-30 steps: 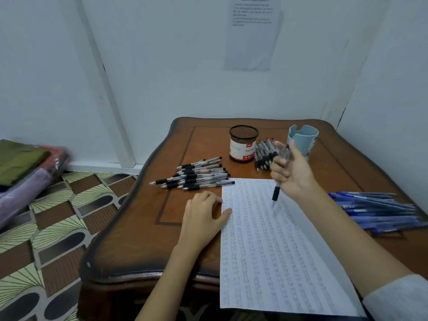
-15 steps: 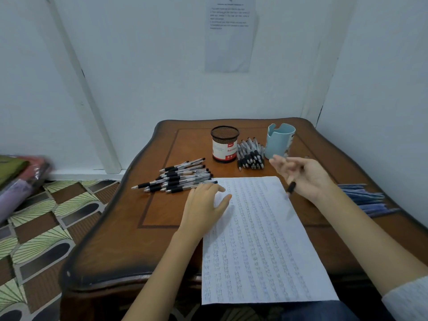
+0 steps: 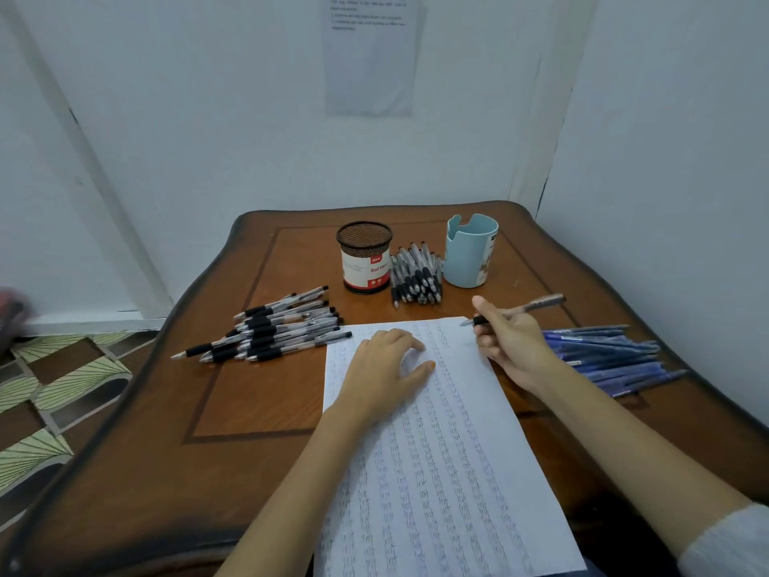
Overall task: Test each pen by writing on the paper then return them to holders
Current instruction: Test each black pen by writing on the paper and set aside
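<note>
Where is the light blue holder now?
Head view: the light blue holder stands at the far side of the table, right of centre, a pile of pens between it and the mesh holder.

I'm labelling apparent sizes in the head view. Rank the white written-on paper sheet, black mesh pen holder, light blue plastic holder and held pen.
1. white written-on paper sheet, largest, also nearest.
2. light blue plastic holder and black mesh pen holder: alike, unranked.
3. black-grip pen in right hand, smallest.

The wall notice (image 3: 370, 68) at twelve o'clock is cut by the top edge, its print unreadable. The paper (image 3: 449, 472) runs off the bottom at six o'clock; a reddish shape (image 3: 10, 304) at nine o'clock is blurred.
</note>
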`<state>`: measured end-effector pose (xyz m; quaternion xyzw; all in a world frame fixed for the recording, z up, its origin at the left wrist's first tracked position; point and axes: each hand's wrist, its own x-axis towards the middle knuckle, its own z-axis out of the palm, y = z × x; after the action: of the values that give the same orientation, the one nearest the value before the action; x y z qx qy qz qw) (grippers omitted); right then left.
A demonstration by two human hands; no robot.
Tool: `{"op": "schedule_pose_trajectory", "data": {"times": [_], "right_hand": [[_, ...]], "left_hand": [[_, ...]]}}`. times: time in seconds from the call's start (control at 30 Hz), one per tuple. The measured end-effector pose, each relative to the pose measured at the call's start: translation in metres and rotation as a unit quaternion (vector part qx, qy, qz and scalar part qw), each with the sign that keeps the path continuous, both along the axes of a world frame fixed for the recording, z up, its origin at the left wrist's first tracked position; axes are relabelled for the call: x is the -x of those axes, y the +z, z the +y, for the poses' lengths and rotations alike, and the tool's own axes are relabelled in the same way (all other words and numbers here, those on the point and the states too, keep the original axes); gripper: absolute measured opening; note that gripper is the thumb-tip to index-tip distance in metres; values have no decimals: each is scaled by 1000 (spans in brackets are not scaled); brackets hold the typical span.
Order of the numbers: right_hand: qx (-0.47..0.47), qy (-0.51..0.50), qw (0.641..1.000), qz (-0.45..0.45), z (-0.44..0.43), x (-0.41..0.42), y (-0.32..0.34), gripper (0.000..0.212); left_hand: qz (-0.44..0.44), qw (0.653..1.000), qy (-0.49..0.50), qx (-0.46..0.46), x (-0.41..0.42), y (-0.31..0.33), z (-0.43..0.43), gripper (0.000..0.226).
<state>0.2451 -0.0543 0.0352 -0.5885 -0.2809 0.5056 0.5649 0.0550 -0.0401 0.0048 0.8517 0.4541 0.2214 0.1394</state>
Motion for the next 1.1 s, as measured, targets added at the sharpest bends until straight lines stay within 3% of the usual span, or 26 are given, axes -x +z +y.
{"op": "schedule_pose_trajectory", "data": {"times": [0.27,0.43,0.6,1.1], "right_hand": [[-84,16,960,-268,21,12,-13,37],[-123,-12,928,-351,30,10,-26,37],[-118,59,933,-336,36,0,-27,38],[-145,29,924,-353,33,5,-32,36]], "left_hand": [[-27,999,3,-35,-1,-10,1,37],[-34,999,6,-25,0,-11,2,38],[-27,999,7,-21,-1,-11,1,39],[-24,1000,4,-16,0,-10,1,38]]}}
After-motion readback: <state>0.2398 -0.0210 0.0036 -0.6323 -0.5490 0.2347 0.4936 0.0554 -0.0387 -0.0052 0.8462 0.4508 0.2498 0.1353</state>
